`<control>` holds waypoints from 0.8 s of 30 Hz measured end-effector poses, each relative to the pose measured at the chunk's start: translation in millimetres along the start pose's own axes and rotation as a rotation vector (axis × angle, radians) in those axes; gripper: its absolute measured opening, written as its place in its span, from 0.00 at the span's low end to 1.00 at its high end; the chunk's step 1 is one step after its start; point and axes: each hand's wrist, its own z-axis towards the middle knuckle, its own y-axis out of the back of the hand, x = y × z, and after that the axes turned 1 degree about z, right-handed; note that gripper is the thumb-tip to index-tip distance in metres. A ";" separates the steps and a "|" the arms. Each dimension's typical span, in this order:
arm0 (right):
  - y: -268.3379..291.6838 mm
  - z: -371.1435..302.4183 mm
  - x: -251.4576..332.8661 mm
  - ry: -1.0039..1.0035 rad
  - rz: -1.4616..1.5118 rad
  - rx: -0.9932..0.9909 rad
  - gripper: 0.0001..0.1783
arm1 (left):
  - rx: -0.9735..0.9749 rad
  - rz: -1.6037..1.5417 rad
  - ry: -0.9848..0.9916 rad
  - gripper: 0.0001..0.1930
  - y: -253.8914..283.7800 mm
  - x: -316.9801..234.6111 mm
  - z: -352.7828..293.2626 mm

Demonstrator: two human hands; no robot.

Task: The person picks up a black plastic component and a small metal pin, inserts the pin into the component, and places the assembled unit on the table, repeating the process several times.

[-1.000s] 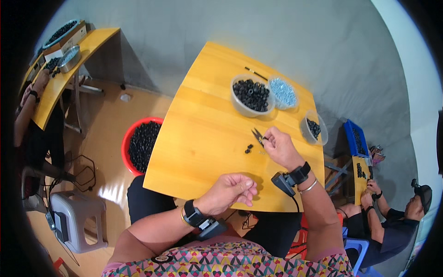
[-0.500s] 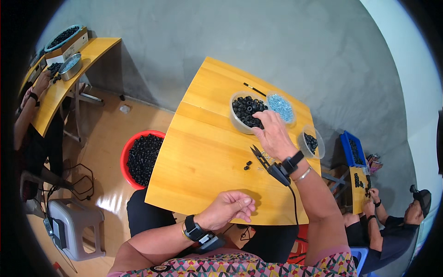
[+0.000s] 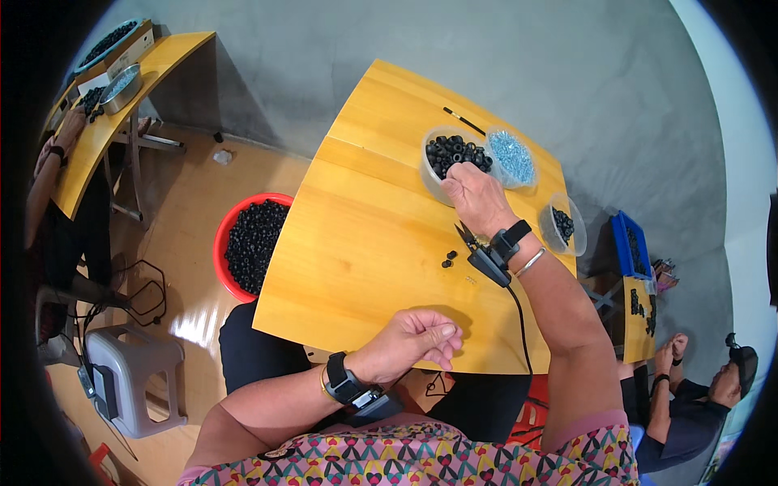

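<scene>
My right hand (image 3: pixel 480 198) is closed at the near rim of a clear round tub (image 3: pixel 432 180) of black ring-shaped pieces (image 3: pixel 454 152). Its fingertips are tucked away, so anything in them is hidden. Over the near part of the table, my left hand (image 3: pixel 420 340) is curled with thumb and forefinger together; what it pinches, if anything, is too small to tell. Dark pointed blades (image 3: pixel 466 233) poke out beside the device on my right wrist. Two or three loose black pieces (image 3: pixel 450 259) lie near them, along with tiny shiny bits (image 3: pixel 471 279).
Clear tubs of pale blue bits (image 3: pixel 512 158) and black pieces (image 3: pixel 562 220) stand to the right. A black stick (image 3: pixel 463 121) lies behind. On the floor at left are a red basin (image 3: pixel 231 279) of black pieces and a grey stool (image 3: pixel 134 381). Co-workers sit at both sides.
My right hand has drawn back from inside the tub to its near rim, its fingers now more curled. The view has shifted, and my left hand stays curled over the table.
</scene>
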 end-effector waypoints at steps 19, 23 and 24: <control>-2.1 17.2 -20.1 -0.067 0.108 -0.120 0.22 | -0.286 0.638 -0.306 0.07 -5.2 -4.0 -1.9; -0.1 14.7 -42.0 -0.257 0.357 -0.314 0.22 | -0.288 0.594 -0.310 0.06 -6.8 -2.4 -0.1; 6.4 14.8 -36.1 -0.252 0.357 -0.321 0.22 | -0.278 0.576 -0.318 0.06 -5.7 -3.2 -0.3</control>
